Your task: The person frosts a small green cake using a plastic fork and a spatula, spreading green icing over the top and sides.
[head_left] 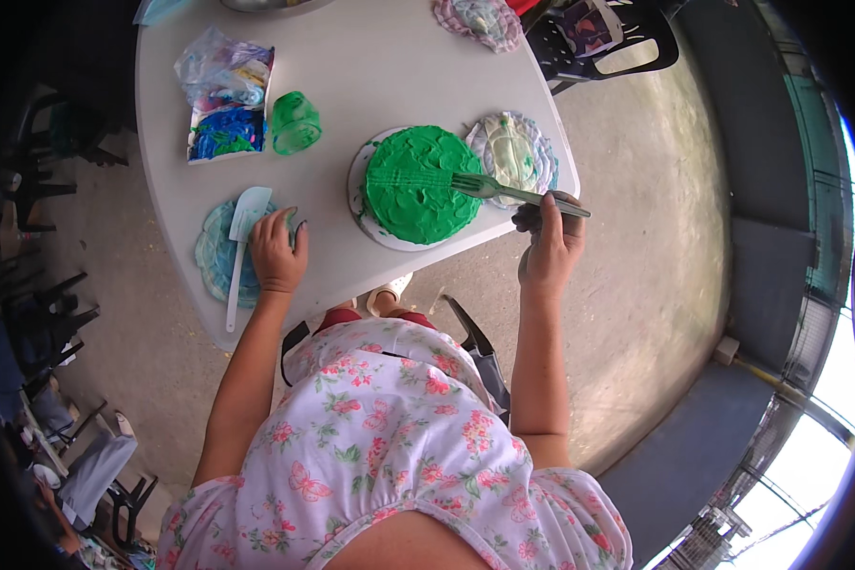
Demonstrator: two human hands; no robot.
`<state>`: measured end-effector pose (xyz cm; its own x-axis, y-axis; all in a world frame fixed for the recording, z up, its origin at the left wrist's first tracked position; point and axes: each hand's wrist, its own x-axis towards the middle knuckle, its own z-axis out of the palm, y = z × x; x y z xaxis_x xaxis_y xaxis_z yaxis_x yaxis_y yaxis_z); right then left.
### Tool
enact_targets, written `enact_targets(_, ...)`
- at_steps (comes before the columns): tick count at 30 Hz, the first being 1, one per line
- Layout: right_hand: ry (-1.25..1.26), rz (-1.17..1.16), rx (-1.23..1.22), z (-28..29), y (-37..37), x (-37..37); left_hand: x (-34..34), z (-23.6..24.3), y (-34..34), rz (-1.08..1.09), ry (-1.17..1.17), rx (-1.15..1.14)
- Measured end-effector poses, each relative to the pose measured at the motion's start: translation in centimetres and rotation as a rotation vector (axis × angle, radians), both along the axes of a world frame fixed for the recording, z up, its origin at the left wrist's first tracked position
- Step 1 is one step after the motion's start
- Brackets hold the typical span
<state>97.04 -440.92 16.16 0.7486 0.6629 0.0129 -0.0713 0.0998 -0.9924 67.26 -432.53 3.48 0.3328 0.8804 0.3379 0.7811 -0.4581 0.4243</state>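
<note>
A round cake (418, 211) with rough green frosting sits on a white board (356, 180) near the table's front edge. Straight ridges run across the left part of its top. My right hand (553, 249) is closed around the handle of a fork (513, 193); the tines touch the frosting at the cake's right side. My left hand (278, 252) rests at the table's edge, fingers apart and holding nothing. Beside it, a white spatula (238, 252) lies across a bluish scalloped plate (214, 249). Dark smudges show on my right fingers.
A frosting-smeared plate (532, 142) stands just right of the cake. Farther back on the white table (370, 66) are a green-smeared cup (296, 123), a box with blue frosting (226, 131), plastic wrap (214, 66) and a crumpled cloth (482, 21). A black chair (651, 38) stands beyond the right corner.
</note>
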Motion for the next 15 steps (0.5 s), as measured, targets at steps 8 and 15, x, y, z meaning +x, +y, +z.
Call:
enact_targets(8,0.411,0.07,0.014,-1.0,0.1,0.4,0.0,-0.1,0.0,-0.005,0.021,-0.013)
enact_targets(15,0.505,-0.04,0.063,-0.6,-0.8,1.9,0.2,-0.2,-0.1,0.016,0.031,-0.017)
